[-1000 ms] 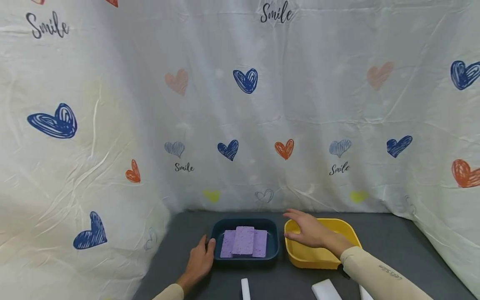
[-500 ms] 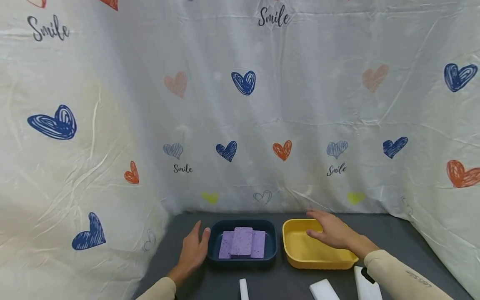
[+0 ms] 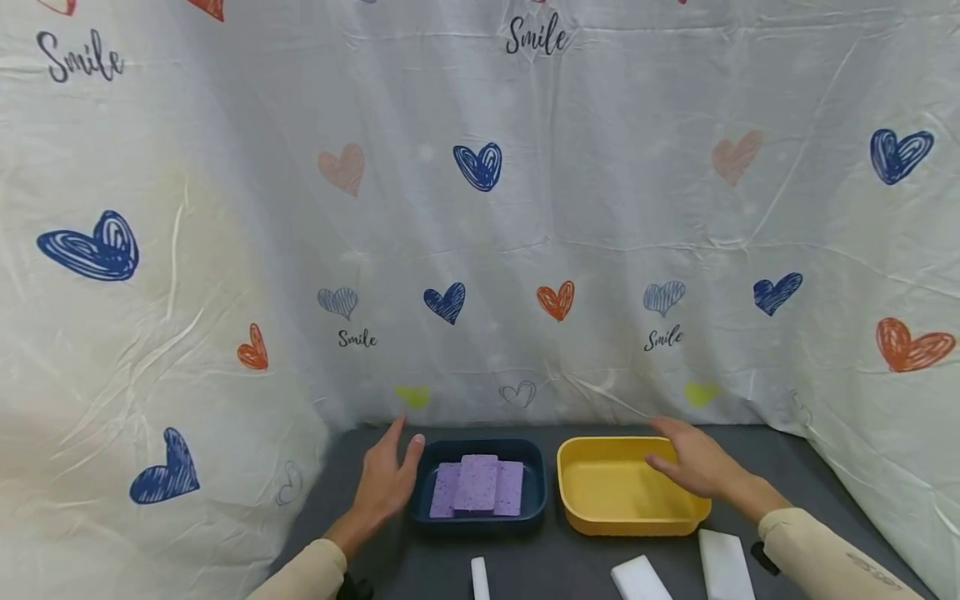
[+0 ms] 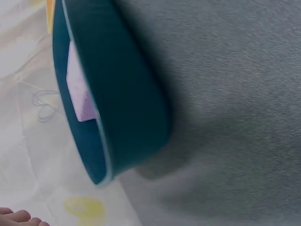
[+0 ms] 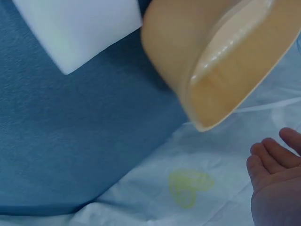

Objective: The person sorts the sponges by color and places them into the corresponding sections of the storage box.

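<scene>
In the head view a dark blue tray (image 3: 536, 483) stands on the table with several purple sponges (image 3: 476, 485) inside, one lying on top of the others. Just left of it is my left hand (image 3: 386, 477), fingers extended and nothing held; its fingertips show at the lower left corner of the left wrist view. A yellow tray (image 3: 615, 483) stands to the right of the blue one, its visible inside bare. My right hand (image 3: 701, 462) is over that tray's right side, fingers spread and holding nothing. The right wrist view shows this hand beside the yellow tray's end.
On the dark grey table (image 3: 551, 571), a narrow white block (image 3: 480, 578) lies in front of the blue tray. Two wider white blocks, a left block (image 3: 640, 577) and a right block (image 3: 724, 565), lie before the yellow tray. A white curtain (image 3: 600, 208) with printed hearts encloses the table.
My left hand has moved off the blue tray's left edge, upward and slightly left. My right hand has shifted right across the yellow tray, uncovering more of it and the right white block.
</scene>
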`<action>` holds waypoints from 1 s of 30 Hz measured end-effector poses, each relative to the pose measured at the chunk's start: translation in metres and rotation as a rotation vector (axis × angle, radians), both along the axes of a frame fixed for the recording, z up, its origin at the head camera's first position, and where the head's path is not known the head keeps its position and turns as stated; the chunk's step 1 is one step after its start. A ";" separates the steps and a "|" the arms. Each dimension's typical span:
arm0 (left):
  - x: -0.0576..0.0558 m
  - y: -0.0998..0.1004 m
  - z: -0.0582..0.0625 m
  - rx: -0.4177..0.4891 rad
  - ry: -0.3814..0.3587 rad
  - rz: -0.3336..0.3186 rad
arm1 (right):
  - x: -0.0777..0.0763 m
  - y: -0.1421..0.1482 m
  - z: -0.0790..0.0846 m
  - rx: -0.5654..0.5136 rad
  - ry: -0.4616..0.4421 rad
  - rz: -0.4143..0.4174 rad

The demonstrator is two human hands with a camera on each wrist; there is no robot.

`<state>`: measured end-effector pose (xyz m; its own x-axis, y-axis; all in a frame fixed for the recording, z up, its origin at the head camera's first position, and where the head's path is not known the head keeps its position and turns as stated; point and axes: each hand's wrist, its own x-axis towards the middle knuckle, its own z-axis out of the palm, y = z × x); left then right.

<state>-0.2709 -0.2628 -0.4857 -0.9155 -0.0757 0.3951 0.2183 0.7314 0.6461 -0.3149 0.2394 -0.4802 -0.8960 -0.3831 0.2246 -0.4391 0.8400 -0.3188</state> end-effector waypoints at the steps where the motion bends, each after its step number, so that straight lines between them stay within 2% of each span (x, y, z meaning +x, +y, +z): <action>1: 0.000 0.002 0.002 0.001 0.003 -0.003 | 0.000 0.003 0.000 0.001 0.000 -0.010; 6: 0.003 0.013 0.013 0.003 0.028 -0.033 | 0.001 0.016 -0.003 -0.011 -0.019 -0.066; 9: 0.007 0.020 0.016 0.024 0.051 -0.097 | 0.000 0.022 -0.007 -0.009 -0.060 -0.099; 13: 0.016 0.028 0.015 0.065 0.073 -0.196 | -0.001 0.029 -0.014 -0.009 -0.139 -0.146; 17: 0.025 0.033 0.012 0.080 0.091 -0.251 | -0.001 0.031 -0.021 -0.031 -0.183 -0.165; 22: 0.035 0.036 0.007 0.020 0.130 -0.310 | 0.001 0.034 -0.030 -0.050 -0.185 -0.171; 25: 0.042 0.036 0.004 -0.016 0.101 -0.353 | 0.002 0.036 -0.034 -0.057 -0.194 -0.181; 30: 0.054 0.033 -0.007 -0.050 0.000 -0.465 | 0.003 0.037 -0.041 -0.074 -0.205 -0.178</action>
